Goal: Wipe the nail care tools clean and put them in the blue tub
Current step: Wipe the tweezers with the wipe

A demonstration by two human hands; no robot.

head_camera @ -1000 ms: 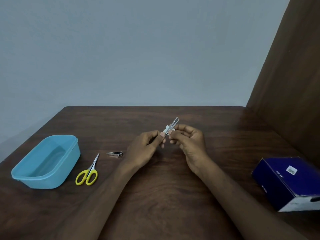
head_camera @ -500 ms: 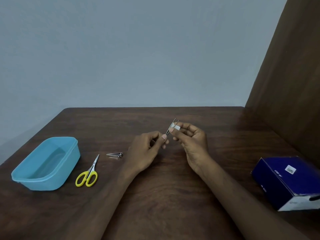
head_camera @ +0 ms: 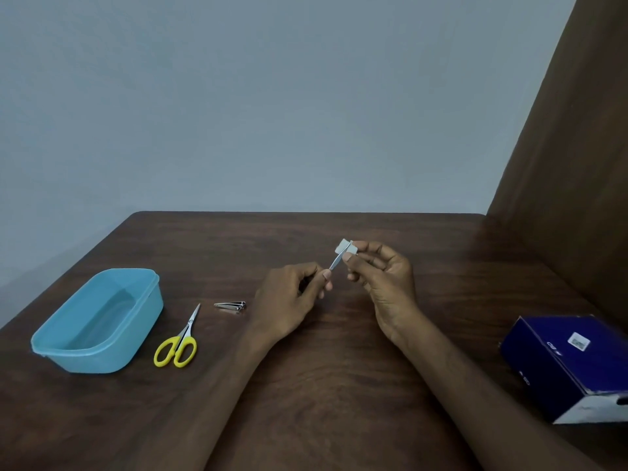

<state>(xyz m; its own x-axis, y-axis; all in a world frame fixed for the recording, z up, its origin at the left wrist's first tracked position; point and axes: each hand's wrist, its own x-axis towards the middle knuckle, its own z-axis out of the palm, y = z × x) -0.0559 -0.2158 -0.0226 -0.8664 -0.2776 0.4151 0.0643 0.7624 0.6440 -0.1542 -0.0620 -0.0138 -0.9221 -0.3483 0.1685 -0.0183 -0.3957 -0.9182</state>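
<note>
Tweezers are sitting up off the tabletop between your two hands; your left hand is pinching the lower end, its grip narrow on the steel, while your right hand is pinching a small white wipe round the upper end. You are handling something light, thin and stiff, and I judge the polished metal slippery through a wipe; you are best holding it low on the shank, away from the fine tips. The nail clipper and the yellow-handled scissors are lying beside the blue tub, not in it; take the scissors by their handle loops. The dark blue box is carrying a white label and pale print, both too small for reading.
</note>
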